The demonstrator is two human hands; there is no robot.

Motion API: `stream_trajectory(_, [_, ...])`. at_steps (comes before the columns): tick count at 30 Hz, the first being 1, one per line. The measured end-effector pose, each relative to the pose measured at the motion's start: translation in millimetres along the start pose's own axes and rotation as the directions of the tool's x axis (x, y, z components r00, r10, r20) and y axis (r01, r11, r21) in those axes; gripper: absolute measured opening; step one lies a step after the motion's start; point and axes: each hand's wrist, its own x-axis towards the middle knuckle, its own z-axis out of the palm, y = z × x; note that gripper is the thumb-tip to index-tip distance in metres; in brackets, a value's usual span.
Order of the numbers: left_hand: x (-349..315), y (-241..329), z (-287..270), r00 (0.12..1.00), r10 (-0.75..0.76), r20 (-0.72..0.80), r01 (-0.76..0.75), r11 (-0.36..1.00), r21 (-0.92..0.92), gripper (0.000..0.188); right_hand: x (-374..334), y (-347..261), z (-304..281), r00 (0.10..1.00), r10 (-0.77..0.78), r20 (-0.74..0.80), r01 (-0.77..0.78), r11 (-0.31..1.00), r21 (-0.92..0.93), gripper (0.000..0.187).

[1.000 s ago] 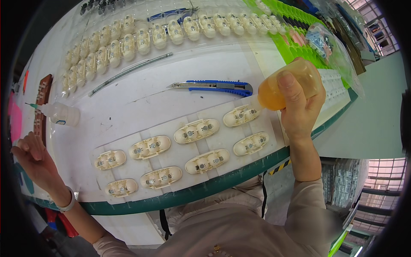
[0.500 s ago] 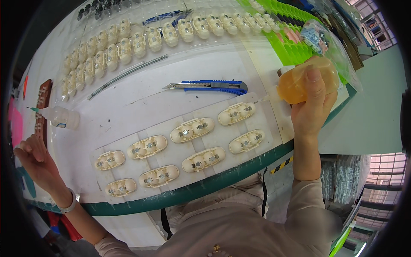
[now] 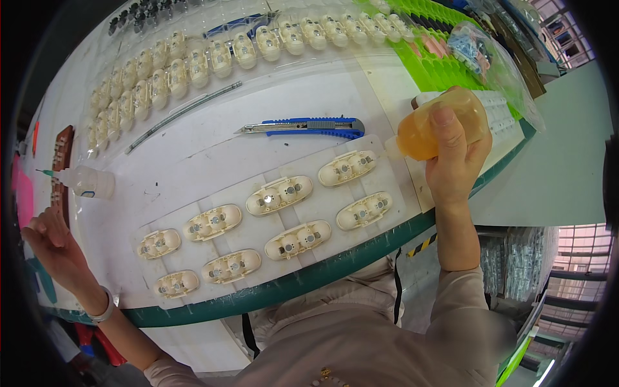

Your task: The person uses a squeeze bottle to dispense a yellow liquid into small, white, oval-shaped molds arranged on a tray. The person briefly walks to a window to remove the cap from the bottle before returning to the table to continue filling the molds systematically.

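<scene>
My right hand (image 3: 453, 158) is wrapped round a squeeze bottle (image 3: 475, 111) of amber liquid, thumb on its side. The bottle is tipped over, its pale neck toward the upper right cream oval housing (image 3: 348, 168); I cannot make out its tip. Several such housings, each with round grey parts inside, lie in two rows on a translucent white board (image 3: 401, 180). At the far left, my left hand (image 3: 59, 248) is raised with loosely bent fingers and nothing in it. Nearest to it are a brown strip (image 3: 63, 151) and a small clear bottle (image 3: 97, 182) with a green needle tip.
A blue utility knife (image 3: 309, 127) lies behind the board, its blade out. Beyond it are a thin grey rod (image 3: 184, 116) and clear trays of cream housings (image 3: 244, 51). Green ribbed trays (image 3: 432, 64) stand at the back right. The table's green edge (image 3: 290, 284) curves before me.
The bottle in my right hand has moved a little left. The whole table view has shifted slightly left. My left hand has hardly moved.
</scene>
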Motion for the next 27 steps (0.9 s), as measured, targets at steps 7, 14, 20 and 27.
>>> stream_trajectory(7, [-1, 2, 2, 1.000, -0.008, -0.006, 0.008, 1.000, -0.012, 0.031, 0, 3, -2, 1.000, 0.001, 0.022, 0.000, 1.000, -0.018, 0.036])
stream_trajectory(14, [-1, 1, 7, 0.999, 0.029, -0.020, -0.029, 0.999, -0.017, 0.030, 1, 3, 5, 0.999, -0.008, -0.038, 0.011, 0.998, 0.064, 0.027])
stream_trajectory(20, [-1, 1, 5, 1.000, 0.008, -0.008, -0.008, 1.000, -0.028, 0.030, 4, 5, 8, 0.995, -0.012, -0.099, 0.022, 0.995, 0.100, 0.023])
stream_trajectory(27, [0, 0, 1, 1.000, 0.023, 0.008, -0.023, 1.000, 0.009, 0.030, 5, 6, 0, 0.993, -0.033, -0.117, 0.046, 0.992, 0.115, 0.023])
